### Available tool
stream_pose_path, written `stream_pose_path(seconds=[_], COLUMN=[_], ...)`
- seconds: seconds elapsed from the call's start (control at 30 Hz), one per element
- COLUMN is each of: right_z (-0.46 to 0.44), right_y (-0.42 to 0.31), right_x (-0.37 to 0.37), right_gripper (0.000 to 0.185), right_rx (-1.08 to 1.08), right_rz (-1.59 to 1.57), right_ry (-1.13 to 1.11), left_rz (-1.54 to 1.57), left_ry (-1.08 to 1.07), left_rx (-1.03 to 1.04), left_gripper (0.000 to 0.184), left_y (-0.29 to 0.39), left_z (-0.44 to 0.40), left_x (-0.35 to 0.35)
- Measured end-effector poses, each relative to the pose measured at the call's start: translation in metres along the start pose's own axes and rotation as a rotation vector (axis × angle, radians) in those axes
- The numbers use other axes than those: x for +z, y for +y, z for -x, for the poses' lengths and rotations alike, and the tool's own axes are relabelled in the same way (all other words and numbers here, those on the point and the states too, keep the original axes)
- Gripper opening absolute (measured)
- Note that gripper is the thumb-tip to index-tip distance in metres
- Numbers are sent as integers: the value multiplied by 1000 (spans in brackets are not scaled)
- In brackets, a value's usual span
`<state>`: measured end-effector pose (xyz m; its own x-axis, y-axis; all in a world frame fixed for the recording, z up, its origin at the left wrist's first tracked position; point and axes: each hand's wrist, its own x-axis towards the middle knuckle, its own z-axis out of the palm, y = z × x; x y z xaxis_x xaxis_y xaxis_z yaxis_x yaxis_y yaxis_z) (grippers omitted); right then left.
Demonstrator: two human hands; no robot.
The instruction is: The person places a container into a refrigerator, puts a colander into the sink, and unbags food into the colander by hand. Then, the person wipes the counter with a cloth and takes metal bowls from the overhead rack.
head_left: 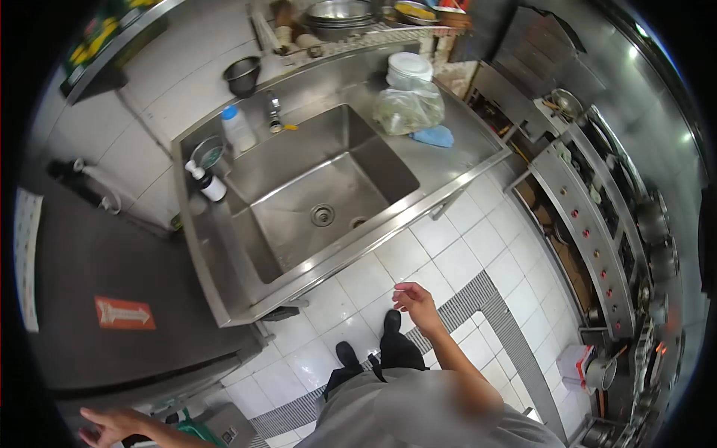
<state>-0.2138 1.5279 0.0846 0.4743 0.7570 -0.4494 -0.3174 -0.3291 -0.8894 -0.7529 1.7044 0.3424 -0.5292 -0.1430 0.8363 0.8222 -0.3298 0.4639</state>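
Note:
My left hand (108, 427) is at the lower left, fingers apart and holding nothing, near the grey cabinet. In front of my body, above the tiled floor, my right hand (414, 305) has loosely bent fingers with nothing in them. It is nearest the front edge of a steel sink (306, 196), touching nothing. On the sink's left ledge stand a white pump bottle (212, 187) with a dark label and a blue-capped bottle (239, 133). A faucet (274, 112) rises at the back.
A plastic bag (409, 110), white tubs (409, 67) and a blue cloth (433, 136) lie on the right drainboard. A dark grey cabinet (134, 261) stands left. A stove (575, 216) with several pots runs along the right. A floor grate (470, 295) crosses the tiles.

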Motion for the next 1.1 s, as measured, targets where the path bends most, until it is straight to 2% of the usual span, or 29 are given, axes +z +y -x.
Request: stream_pose_path(seconds=[0.03,0.1,0.13,0.17,0.23,0.3,0.37,0.43,0.47,0.53,0.6,0.67,0.77,0.83,0.87,0.9,0.97,1.03,1.07,1.1], right_z=[-1,-9,-14,-18,-33,-55,-96,-144,-160,-209,-278,-354,-437,-484,-484,-477,-461,-425,-405,-384], right_y=[1,7,11,11,0,-16,-26,-55,-91,-137,-159,-171,-170,-169,-163,-170,-153,-146,-145,-142], right_x=[-18,-57,-77,-94,-126,-154,-179,-191,-185,-181,-184,-189,-195,-186,-168,-148,-132,-131,-140,-152], right_gripper=[22,22,22,21,21,20,19,27,30,30,34,33,43,52,57,51,45,42,41,41], right_rx=[19,17,47,77,84,16,-181,-341,-416,-486,-566,-661,-587,-391,-394,-337,-523,-597,-547,-537], right_rz=[-41,-52,-33,-14,-31,101,199,443,496,652,694,885,941,1028,1108,1143,1147,1122,1149,1212], right_ry=[67,120,182,244,279,317,325,369,355,308,262,331,388,598,698,703,611,462,358,368], left_rz=[96,165,149,270,344,345,316,454,473,531,556,581,498,515,560,570,614,676,728,734], left_ry=[-77,-328,-365,-383,-507,-595,-646,-768,-818,-942,-1097,-1198,-1425,-1546,-1581,-1627,-1706,-1757,-1803,-1819], left_rx=[-105,-20,31,-2,100,244,249,111,114,-3,-139,-250,-163,-215,-255,-288,-342,-387,-433,-440], left_gripper=[56,52,48,45,42,38,35,37,37,35,34,29,25,23,21,19,16,15,15,15], left_y=[36,68,102,132,177,218,247,261,271,282,294,313,332,346,350,357,370,384,393,404], left_z=[30,71,100,127,162,185,208,237,251,284,316,353,394,420,437,451,482,518,531,540], left_x=[12,35,52,71,100,120,127,135,138,141,143,145,155,171,182,194,223,258,273,288])
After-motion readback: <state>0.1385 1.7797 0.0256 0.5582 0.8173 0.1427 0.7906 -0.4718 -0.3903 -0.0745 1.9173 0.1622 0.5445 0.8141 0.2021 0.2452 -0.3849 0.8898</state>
